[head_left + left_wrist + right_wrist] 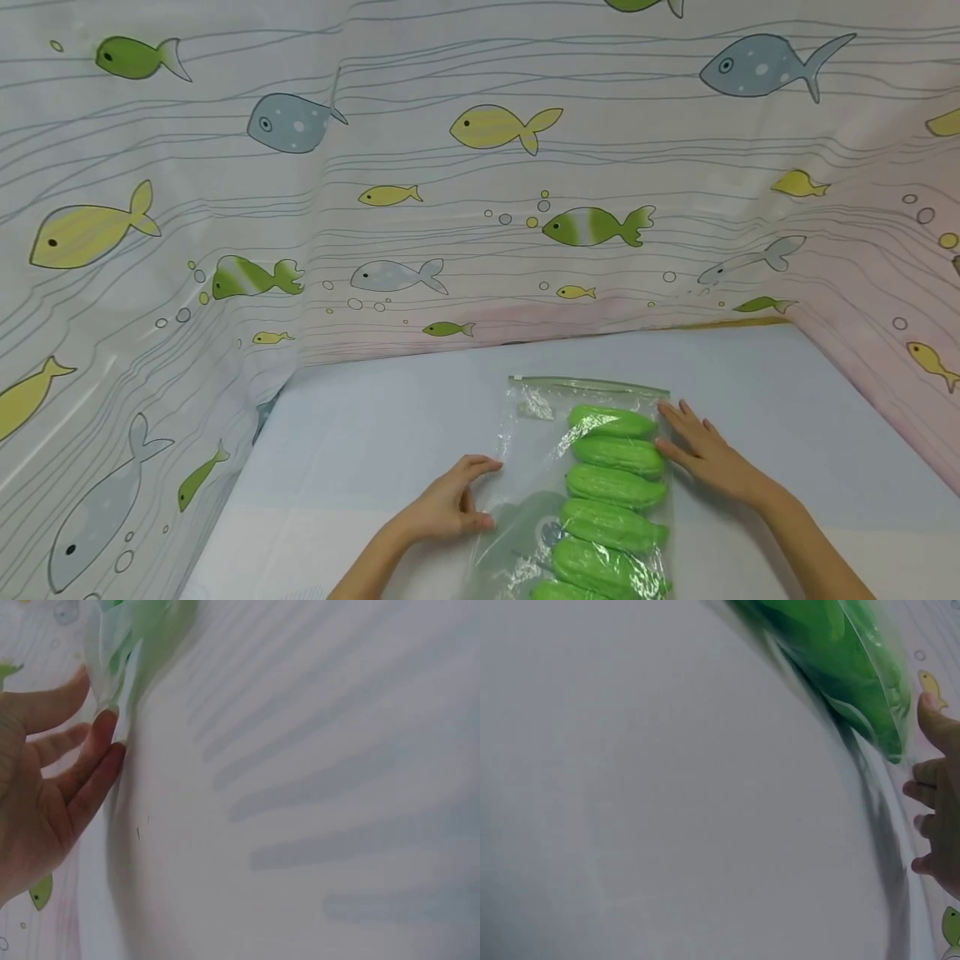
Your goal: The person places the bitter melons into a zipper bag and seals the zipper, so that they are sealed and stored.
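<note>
A clear zip bag (525,467) with a green zip strip lies flat on the table, its zip end away from me. Inside, several bright green, elongated, vegetable-shaped pieces (615,487) are stacked in a column along the right side. My left hand (450,500) is at the bag's left edge, fingers loosely bent and thumb apart from them. In the left wrist view its fingertips (105,724) are right at the bag's edge. My right hand (712,458) lies along the upper right edge, fingers spread and fairly straight. The bag's near end runs out of the head view.
A pale sheet (390,417) covers the table. Fish-printed curtains (420,242) hang behind it and at both sides, close to the table's edges.
</note>
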Motion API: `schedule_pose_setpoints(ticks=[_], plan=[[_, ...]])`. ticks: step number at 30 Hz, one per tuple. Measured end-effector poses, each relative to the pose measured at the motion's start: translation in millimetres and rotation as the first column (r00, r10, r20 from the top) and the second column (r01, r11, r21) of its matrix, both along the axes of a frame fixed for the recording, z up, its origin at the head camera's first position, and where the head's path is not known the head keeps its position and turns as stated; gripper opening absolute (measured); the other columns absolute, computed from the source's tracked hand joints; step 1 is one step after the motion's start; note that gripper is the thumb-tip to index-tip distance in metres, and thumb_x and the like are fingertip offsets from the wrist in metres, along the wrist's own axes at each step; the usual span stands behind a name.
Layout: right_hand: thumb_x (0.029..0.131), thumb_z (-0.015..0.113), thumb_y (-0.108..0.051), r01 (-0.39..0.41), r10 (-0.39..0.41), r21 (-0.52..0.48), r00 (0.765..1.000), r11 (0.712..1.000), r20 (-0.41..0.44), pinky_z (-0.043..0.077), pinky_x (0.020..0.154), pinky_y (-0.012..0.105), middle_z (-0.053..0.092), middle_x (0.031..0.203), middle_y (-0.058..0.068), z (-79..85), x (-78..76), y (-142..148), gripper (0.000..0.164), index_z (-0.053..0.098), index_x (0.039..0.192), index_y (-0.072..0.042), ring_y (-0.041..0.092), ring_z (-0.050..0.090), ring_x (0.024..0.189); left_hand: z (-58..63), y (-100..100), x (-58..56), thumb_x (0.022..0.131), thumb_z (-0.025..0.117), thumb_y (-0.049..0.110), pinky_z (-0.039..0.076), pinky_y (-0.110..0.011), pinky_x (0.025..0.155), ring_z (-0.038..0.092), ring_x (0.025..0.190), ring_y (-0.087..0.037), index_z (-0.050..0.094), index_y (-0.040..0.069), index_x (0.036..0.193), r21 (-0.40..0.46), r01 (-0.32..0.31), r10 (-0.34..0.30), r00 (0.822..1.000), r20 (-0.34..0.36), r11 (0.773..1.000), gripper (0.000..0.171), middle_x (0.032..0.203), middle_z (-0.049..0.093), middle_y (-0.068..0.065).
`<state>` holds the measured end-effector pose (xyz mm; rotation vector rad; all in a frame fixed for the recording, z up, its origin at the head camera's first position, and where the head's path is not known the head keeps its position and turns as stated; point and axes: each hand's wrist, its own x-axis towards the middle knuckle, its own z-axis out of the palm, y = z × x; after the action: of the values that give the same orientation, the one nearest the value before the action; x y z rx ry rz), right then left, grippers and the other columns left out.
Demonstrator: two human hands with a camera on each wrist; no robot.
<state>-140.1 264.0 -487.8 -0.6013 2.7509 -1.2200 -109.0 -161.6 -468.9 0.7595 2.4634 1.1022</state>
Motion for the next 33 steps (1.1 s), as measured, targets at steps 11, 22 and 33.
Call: schedule_pose_setpoints(ticks=[11, 22, 33], plan=[[0.101, 0.049, -0.031, -0.023, 0.023, 0.021, 1.000, 1.000, 0.015, -0.004, 0.106, 0.067, 0.015, 0.153, 0.030, 1.9, -11.5, -2, 0.066, 0.022, 0.150, 0.005, 0.052, 0.002, 0.139, 1.8, 2, -2.9, 0.082, 0.077, 0.014, 0.047, -0.020, 0.060, 0.052, 0.063, -0.001, 0.049, -0.002, 0.137, 0.019, -0.001, 0.000, 0.999, 0.051, 1.000, 0.064, 0.138, 0.044, -0.012], [0.099, 0.052, -0.032, -0.025, 0.025, 0.035, 1.000, 0.999, 0.012, -0.001, 0.106, 0.068, 0.016, 0.153, 0.031, 1.3, -17.4, -2, 0.069, 0.023, 0.150, 0.004, 0.053, 0.003, 0.139, 1.8, 2, -2.5, 0.080, 0.078, 0.013, 0.047, -0.020, 0.058, 0.052, 0.060, -0.002, 0.049, 0.000, 0.137, 0.009, -0.002, 0.002, 0.997, 0.082, 1.000, 0.065, 0.138, 0.045, -0.009], [0.099, 0.053, -0.033, -0.023, 0.024, 0.062, 1.000, 0.998, -0.019, 0.001, 0.104, 0.071, 0.020, 0.152, 0.030, -0.9, -22.6, 0, 0.069, 0.024, 0.150, 0.004, 0.053, 0.005, 0.138, 3.8, 2, -1.9, 0.077, 0.081, 0.013, 0.047, -0.020, 0.056, 0.052, 0.058, -0.001, 0.050, 0.001, 0.137, -0.003, 0.000, 0.001, 0.997, 0.074, 1.000, 0.068, 0.134, 0.047, -0.008]])
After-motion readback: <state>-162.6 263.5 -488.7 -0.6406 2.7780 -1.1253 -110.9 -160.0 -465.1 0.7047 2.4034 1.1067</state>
